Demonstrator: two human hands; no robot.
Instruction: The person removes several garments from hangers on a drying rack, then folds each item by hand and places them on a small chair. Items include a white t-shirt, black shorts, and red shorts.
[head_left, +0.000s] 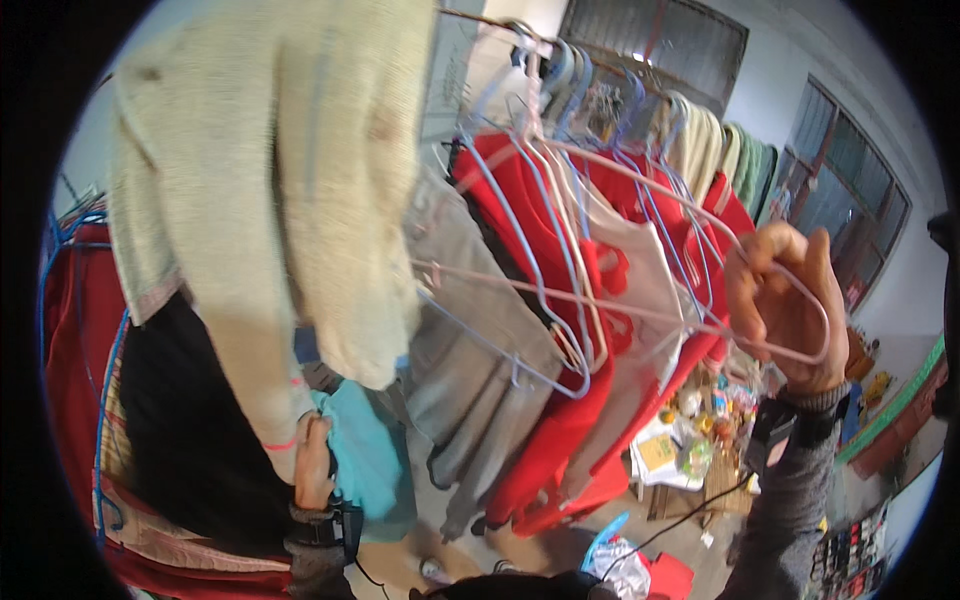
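My right hand (791, 307) is closed around the rounded end of a pink clothes hanger (637, 169). The hanger's neck reaches up to the hanging rod, and its long lower bar crosses in front of hung clothes. Lower left, my left hand (311, 465) grips a turquoise cloth (364, 442) that dangles beside its fingers. A cream knitted fabric (225, 172) hangs over that area, its pink-trimmed edge touching or close to my left hand. Behind the pink hanger are grey trousers (465, 322), red garments (547, 450) and a white top (630, 255) with a red pattern.
Blue hangers (536, 247) crowd the metal rod (480, 19), with cream and green cloths (697, 135) further along. A black garment (187, 420) hangs at left. A cluttered table (656, 495) stands at lower right. A bag (619, 566) and a red item lie on the floor.
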